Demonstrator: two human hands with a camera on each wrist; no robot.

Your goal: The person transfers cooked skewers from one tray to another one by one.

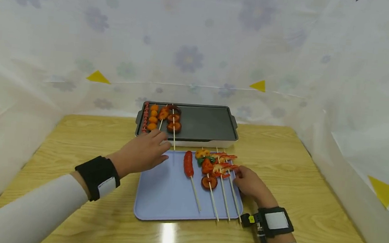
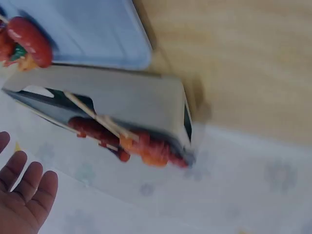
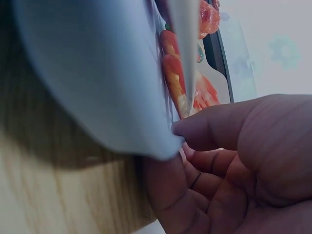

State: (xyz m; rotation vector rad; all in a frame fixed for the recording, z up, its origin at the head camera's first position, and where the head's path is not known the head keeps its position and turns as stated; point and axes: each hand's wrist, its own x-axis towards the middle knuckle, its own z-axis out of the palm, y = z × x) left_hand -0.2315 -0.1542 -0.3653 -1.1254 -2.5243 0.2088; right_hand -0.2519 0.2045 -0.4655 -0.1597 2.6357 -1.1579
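Note:
My left hand hovers near the griddle's front left corner, above the back left of the blue tray. In the left wrist view its fingers are loosely bent with nothing in them. My right hand pinches the tray's right rim, thumb above and fingers below, as the right wrist view shows. On the tray lie a sausage skewer, a vegetable and mushroom skewer and shrimp skewers. The griddle bears several skewers on its left: small red pieces, orange balls and mushroom slices.
The griddle stands at the back of the wooden table, right behind the tray. One stick from the griddle juts over its front edge. A flowered white curtain hangs behind, and sheets close off both sides.

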